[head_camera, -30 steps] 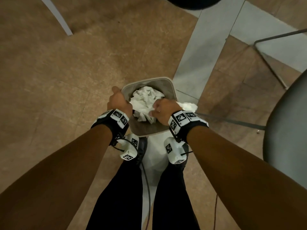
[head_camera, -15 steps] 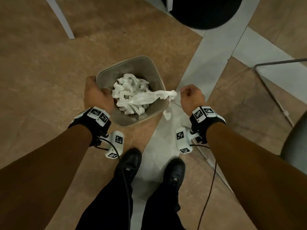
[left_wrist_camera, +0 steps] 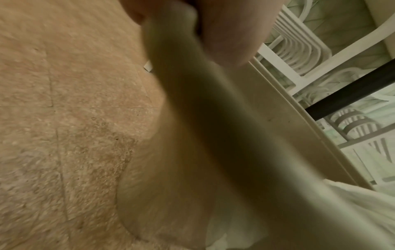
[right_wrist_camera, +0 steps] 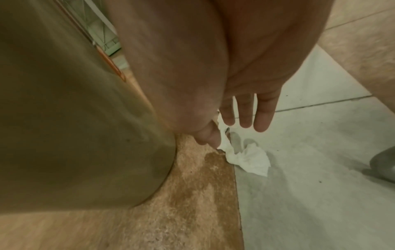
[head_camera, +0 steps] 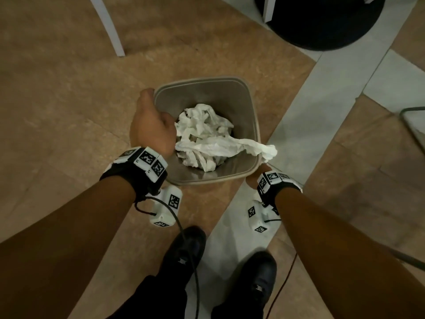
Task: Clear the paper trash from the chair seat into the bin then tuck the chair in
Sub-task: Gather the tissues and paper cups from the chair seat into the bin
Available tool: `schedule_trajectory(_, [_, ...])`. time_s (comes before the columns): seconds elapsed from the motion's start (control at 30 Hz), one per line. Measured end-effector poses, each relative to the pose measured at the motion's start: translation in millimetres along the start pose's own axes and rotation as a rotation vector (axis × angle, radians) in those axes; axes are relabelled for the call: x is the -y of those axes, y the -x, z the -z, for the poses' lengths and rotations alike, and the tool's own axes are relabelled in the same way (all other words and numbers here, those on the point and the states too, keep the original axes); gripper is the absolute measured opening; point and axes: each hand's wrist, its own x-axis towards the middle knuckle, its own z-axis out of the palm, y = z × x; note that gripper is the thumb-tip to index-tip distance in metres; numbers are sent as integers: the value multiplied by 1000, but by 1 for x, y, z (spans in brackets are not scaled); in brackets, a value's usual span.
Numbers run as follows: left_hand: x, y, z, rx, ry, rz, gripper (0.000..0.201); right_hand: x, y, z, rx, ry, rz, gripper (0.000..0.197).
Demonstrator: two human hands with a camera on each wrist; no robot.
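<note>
A grey bin stands on the floor, holding crumpled white paper. One paper strip hangs over its right rim. My left hand grips the left rim, and the left wrist view shows it curled over the bin wall. My right hand is low beside the bin's near right corner, mostly hidden in the head view. In the right wrist view, thumb and forefinger of that hand pinch a small white paper scrap at the floor, next to the bin wall. The other fingers are straight.
A black round base lies on the floor at the top right, a white leg at the top left. A dark metal frame shows at the right edge. My black shoes stand just behind the bin.
My right hand has dropped from rim height to the floor beside the bin and taken the fallen scrap. The left hand stays on the rim. The paper strip still hangs over the right rim.
</note>
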Motion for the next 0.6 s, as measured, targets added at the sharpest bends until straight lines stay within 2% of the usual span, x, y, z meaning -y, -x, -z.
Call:
schedule_trajectory(0.2, [-8, -11, -6, 34, -9, -46, 47, -6, -15, -14, 75, 30, -54, 55])
schedule_trajectory(0.33, [-13, -17, -9, 61, -27, -90, 46, -14, -17, 8, 11, 18, 13, 43])
schedule_trajectory(0.4, [-16, -18, -10, 72, -41, -101, 46, -16, -9, 34, -33, -25, 29, 31])
schedule_trajectory(0.47, [-20, -17, -9, 95, -55, -85, 47, -22, -4, 58, -113, -204, -1, 25])
schedule_trajectory(0.6, [-27, -10, -2, 203, -64, -24, 50, -17, 50, 100, -254, -793, -73, 33])
